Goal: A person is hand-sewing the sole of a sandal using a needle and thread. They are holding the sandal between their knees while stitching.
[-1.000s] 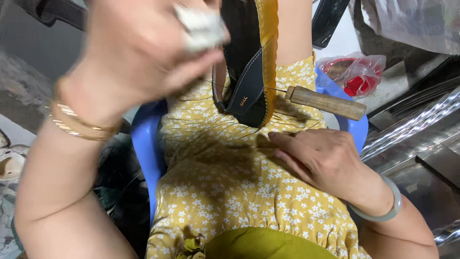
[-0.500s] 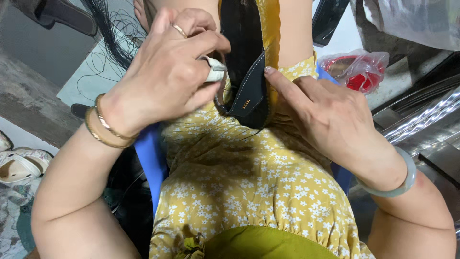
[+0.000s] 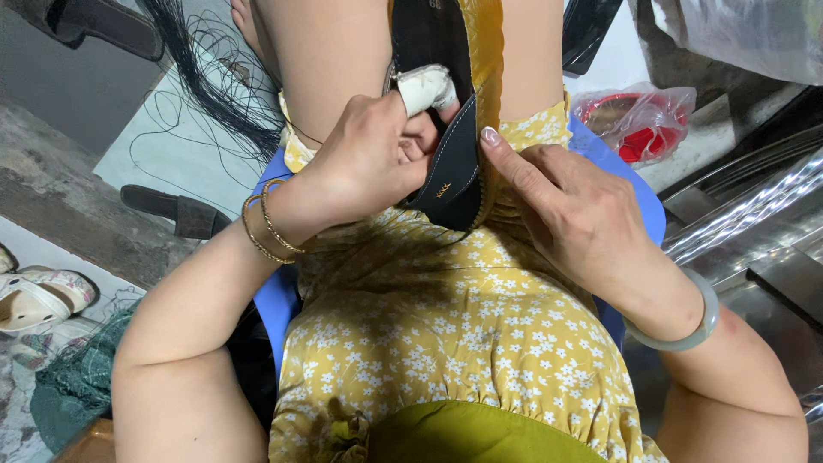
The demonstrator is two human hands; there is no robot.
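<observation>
A black shoe insole (image 3: 452, 163) with white stitching along its edge lies on my lap, over my yellow flowered dress (image 3: 446, 326). My left hand (image 3: 373, 159) grips the insole's left edge, its thumb wrapped in white tape and gold bangles on the wrist. My right hand (image 3: 570, 206) presses on the insole's right edge with the index finger stretched out; a pale green bangle circles that wrist. The far end of the insole runs out of view between my knees.
I sit on a blue plastic stool (image 3: 274, 300). A bundle of black thread (image 3: 206, 86) lies on the floor at the left, near a dark sandal (image 3: 171, 210) and a light sandal (image 3: 39, 296). A clear bag with a red thing (image 3: 639, 120) sits at the right, beside metal parts (image 3: 754, 214).
My left hand came down from high in front of the camera to the insole's left edge. My right hand moved up from my lap to the insole's right edge.
</observation>
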